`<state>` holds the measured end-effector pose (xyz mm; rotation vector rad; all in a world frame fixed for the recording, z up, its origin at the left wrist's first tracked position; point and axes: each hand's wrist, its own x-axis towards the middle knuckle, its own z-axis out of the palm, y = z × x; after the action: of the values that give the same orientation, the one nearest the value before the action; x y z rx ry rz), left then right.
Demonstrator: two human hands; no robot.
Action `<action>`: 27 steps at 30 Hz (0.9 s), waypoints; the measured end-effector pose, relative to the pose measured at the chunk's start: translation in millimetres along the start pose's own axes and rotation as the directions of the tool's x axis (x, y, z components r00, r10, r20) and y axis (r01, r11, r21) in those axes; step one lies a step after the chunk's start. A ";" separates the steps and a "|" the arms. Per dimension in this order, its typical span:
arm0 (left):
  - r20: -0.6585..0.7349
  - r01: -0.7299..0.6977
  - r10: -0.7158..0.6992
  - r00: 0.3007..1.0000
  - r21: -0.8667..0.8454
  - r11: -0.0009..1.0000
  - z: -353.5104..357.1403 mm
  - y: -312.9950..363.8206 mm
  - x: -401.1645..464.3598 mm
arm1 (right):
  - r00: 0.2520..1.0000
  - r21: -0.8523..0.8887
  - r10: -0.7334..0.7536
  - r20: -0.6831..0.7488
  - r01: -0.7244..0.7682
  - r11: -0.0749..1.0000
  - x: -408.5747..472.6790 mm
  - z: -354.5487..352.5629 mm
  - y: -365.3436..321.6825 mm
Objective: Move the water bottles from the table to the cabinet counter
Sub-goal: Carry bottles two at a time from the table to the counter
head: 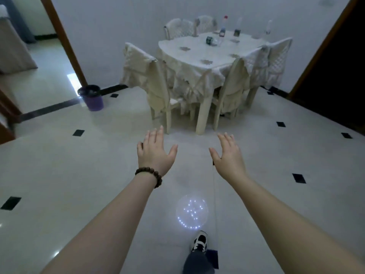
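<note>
Three clear water bottles stand upright at the far side of the cloth-covered table point(197, 54): one with a red cap point(223, 28), one with a dark label point(238, 27), and one at the far right edge point(268, 27). A small dark jar point(209, 40) sits near the middle of the table. My left hand point(156, 151), with a bead bracelet on its wrist, and my right hand point(227, 155) are stretched out in front of me over the floor, fingers straight and holding nothing. Both are well short of the table.
Cloth-covered chairs point(150, 76) surround the table on all sides. A purple waste bin point(91, 97) stands by the left door frame. A dark doorway point(339, 66) opens at the right. Tiled floor point(79, 175) lies between me and the table. My shoe point(199, 241) shows below.
</note>
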<state>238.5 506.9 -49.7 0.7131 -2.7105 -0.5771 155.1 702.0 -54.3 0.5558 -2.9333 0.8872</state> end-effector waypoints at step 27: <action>0.040 -0.099 0.100 0.994 -0.024 0.995 125.4 132.7 460.1 | 0.991 0.042 0.123 -0.050 -0.121 0.992 452.6 -2.5 89.1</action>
<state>-246.9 412.6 -26.3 0.5623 -2.7544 -0.6025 -299.3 623.7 -42.1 0.3513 -2.9355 0.9569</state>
